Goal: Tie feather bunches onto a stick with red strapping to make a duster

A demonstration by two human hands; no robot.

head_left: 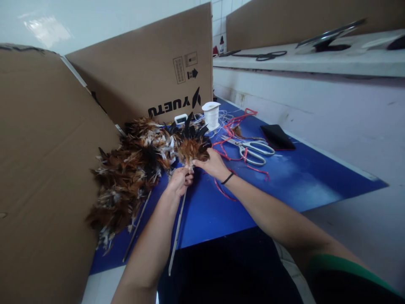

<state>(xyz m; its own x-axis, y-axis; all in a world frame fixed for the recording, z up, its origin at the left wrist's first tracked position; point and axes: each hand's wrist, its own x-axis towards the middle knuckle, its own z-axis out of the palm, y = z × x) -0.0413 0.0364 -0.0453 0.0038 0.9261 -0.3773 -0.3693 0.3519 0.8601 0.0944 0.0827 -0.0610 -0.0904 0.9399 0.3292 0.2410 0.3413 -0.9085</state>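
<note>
Over a blue tabletop (300, 177), the left hand (179, 180) closes its fingers around a thin stick (176, 236) just below a tuft of brown and black feathers (191, 148), while the right hand (215, 164) pinches the base of that tuft from the other side. The stick slants down toward the near edge of the tabletop. A heap of loose feathers (126, 181) lies to the left against a cardboard box (148, 71). Beyond the hands sit a spool of white thread (211, 115), scissors (253, 151), tangled red string (234, 126) and a dark phone (277, 137).
</note>
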